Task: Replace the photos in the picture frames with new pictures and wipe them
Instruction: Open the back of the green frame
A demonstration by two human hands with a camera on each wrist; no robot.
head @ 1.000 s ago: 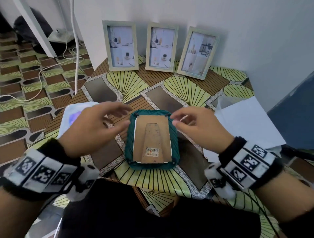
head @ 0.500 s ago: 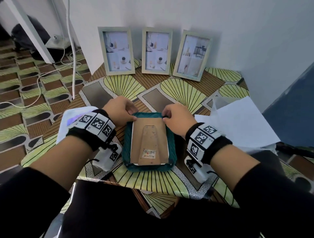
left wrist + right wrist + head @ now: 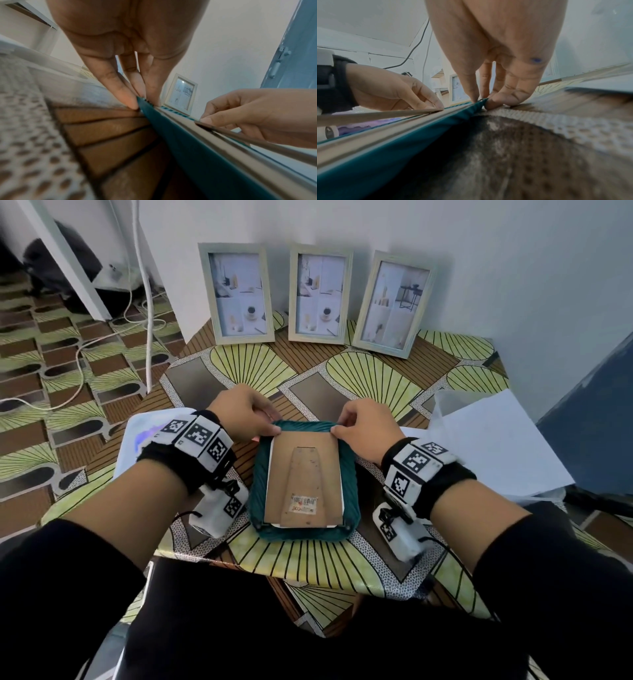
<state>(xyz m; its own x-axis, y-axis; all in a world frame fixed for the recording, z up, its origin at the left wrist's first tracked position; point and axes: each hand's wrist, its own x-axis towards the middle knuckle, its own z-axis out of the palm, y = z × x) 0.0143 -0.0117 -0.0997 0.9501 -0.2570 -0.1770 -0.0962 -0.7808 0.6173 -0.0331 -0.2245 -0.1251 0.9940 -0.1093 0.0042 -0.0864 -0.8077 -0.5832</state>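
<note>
A teal rectangular picture frame lies face down near the front edge of the worktop, which is covered in a patterned green-and-brown cloth. Set inside the frame's rim is a brown cardboard backing board with a fold-out stand and a barcode sticker; a thin white edge shows around the board, inside the rim.

The left hand pinches the frame's far left corner, fingertips pressed to the teal edge. The right hand pinches the far right corner, its fingertips bunched on the teal rim. In the wrist views the board's far edge sits slightly lifted above the frame.

Three pale wooden picture frames stand upright against the wall at the back of the worktop, each holding a light-toned photo. White sheets of paper lie on the right of the worktop, and a white sheet with a purple print lies on the left.
</note>
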